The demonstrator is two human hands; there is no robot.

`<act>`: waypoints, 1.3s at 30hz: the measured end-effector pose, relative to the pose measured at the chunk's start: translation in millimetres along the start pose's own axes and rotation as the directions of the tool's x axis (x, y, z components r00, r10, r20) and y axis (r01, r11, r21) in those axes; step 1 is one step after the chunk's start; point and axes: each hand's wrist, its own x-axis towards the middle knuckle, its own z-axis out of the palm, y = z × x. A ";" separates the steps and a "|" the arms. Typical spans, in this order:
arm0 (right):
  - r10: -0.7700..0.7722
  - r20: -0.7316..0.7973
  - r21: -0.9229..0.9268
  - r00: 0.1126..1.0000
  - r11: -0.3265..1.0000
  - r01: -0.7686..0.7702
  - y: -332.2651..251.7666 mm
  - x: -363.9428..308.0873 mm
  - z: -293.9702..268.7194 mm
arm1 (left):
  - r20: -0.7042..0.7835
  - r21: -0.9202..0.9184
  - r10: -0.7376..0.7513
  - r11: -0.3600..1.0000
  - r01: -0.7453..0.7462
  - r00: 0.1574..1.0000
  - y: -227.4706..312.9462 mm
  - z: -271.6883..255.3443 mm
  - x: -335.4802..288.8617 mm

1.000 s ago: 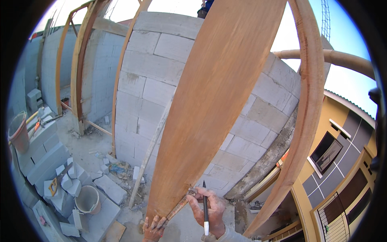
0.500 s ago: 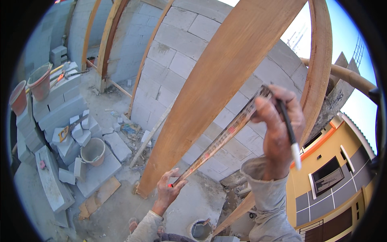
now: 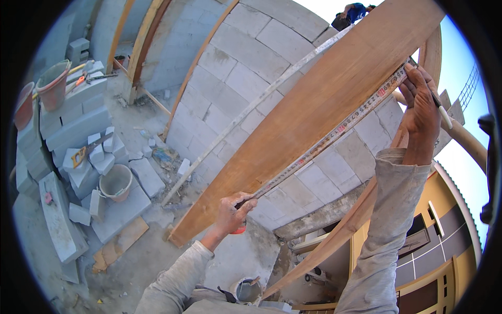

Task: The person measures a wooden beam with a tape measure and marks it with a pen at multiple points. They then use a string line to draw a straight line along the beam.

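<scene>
A tape measure's blade [image 3: 340, 130] is stretched along the edge of a wide brown wooden board [image 3: 314, 115] that leans across the middle. My left hand [image 3: 229, 213] is closed round the lower end of the tape, and a red part of the tape measure shows below the fingers. Up at the right, my right hand [image 3: 422, 104] pinches the blade's upper end against the board's edge. A dark marker with a pale tip [image 3: 444, 116] is also held in that hand, pointing down and outward.
Behind the board rises a grey block wall [image 3: 251, 57], with a pale thin pole [image 3: 256, 107] leaning there. Left are stacked blocks [image 3: 78, 125], buckets [image 3: 116, 183] and a handsaw [image 3: 79, 156]. Another wooden beam [image 3: 324, 243] slants at right. A person [image 3: 355, 11] is beyond the wall.
Both hands have moved up, the right one also outward to the right. The tape, earlier held off in front of the board, now lies along its edge. The view has shifted.
</scene>
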 end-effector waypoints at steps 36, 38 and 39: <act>0.147 0.040 -0.151 0.988 0.979 -0.140 2.8 -4.2 -11.2 | -0.148 0.182 -0.392 0.892 0.414 0.908 2.0 -5.1 9.4; 0.148 0.022 -0.168 0.989 0.975 -0.142 2.9 -4.4 -9.3 | -0.159 0.202 -0.346 0.905 0.374 0.925 2.9 -5.0 10.3; 0.153 0.011 -0.188 0.988 0.971 -0.148 2.9 -4.7 -8.5 | -0.147 0.204 -0.380 0.892 0.404 0.913 3.2 -5.2 10.6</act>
